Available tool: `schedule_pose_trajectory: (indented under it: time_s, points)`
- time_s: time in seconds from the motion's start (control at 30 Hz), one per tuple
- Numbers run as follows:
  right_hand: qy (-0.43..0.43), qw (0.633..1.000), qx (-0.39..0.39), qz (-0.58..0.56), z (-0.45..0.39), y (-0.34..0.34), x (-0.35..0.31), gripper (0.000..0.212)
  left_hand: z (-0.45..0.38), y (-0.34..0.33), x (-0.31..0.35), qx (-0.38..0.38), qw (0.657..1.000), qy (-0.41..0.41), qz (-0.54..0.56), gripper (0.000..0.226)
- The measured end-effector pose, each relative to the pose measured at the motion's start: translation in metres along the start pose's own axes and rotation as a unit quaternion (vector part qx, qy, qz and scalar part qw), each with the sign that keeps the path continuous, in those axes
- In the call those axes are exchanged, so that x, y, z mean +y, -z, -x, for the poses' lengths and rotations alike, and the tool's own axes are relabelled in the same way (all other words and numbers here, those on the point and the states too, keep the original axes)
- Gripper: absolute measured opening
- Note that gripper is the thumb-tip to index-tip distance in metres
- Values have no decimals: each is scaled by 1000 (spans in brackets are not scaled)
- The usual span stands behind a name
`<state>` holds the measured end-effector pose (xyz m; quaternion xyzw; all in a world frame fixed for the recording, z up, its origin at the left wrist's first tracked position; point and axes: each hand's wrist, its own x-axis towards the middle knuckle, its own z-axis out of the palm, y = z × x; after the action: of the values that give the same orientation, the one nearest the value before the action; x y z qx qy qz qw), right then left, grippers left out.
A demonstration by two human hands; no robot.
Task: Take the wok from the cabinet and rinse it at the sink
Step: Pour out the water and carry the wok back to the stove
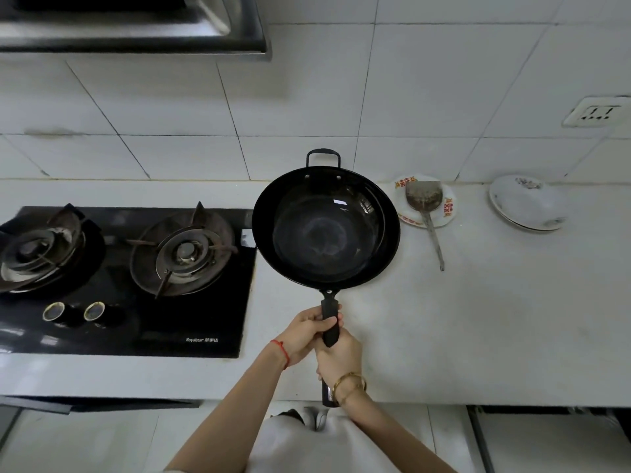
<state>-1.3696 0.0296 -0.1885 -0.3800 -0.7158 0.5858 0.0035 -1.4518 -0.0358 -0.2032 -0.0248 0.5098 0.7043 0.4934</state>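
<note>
A black wok (pixel 326 230) with a long straight handle and a small loop handle at its far rim hangs over the white counter, just right of the stove. Its bowl faces up and looks bare inside. Both hands grip the long handle: my left hand (pixel 307 331) wraps it nearer the bowl, and my right hand (pixel 339 356) holds it just behind, closer to my body. No sink or cabinet interior shows in this view.
A black two-burner gas stove (pixel 119 278) lies at the left under a steel range hood (pixel 136 25). A metal spatula (pixel 425 206) rests on a patterned plate (pixel 447 213) right of the wok. Stacked white plates (pixel 527 203) sit farther right. A wall socket (pixel 597 112) is mounted at far right.
</note>
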Motion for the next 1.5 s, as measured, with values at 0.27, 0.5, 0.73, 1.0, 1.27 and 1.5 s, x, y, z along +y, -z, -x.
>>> schedule_pose_trajectory:
  time_s: [0.27, 0.5, 0.73, 1.0, 1.27, 1.5]
  points:
    - [-14, 1000, 8, 5, -5, -4, 5, 10, -8, 7, -3, -14, 1000, 16, -11, 36]
    - [-13, 1000, 8, 20, -9, -5, 10, 12, -11, 9, -6, -13, 1000, 24, -5, 36]
    - [-8, 1000, -12, 28, -11, -6, 13, 12, -10, 11, -4, -8, 1000, 24, -10, 37]
    - [11, 997, -54, 52, -15, 3, 14, 15, -9, 2, -1, 39, 997, 25, -62, 27]
    - [38, 986, -105, 121, -22, 8, 16, 24, 2, 6, -9, 84, 988, -25, -125, 30]
    - [41, 985, -101, 135, -22, 7, 17, 30, 6, 7, -12, 101, 976, -58, -184, 25]
